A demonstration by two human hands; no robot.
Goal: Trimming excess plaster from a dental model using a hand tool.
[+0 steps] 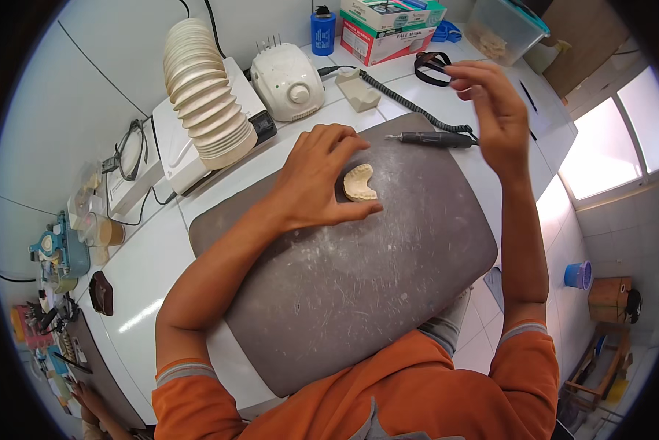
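Observation:
A cream horseshoe-shaped dental plaster cast (359, 183) lies on the dusty grey mat (359, 286). My left hand (322, 176) rests on the mat and holds the cast between thumb and fingers. My right hand (494, 106) hovers in the air above the mat's far right corner, fingers apart, holding nothing. Just below it lies a dark rotary handpiece (431, 138) with a coiled black cable (399, 99) running back over the counter.
A ribbed cream suction hose (201, 92) and a white motor control box (289, 81) stand at the back of the white counter (146, 271). Cardboard boxes (388, 29), a blue cylinder (322, 31), a clear plastic tub (505, 26), glasses (130, 150) and small tools at far left surround the mat.

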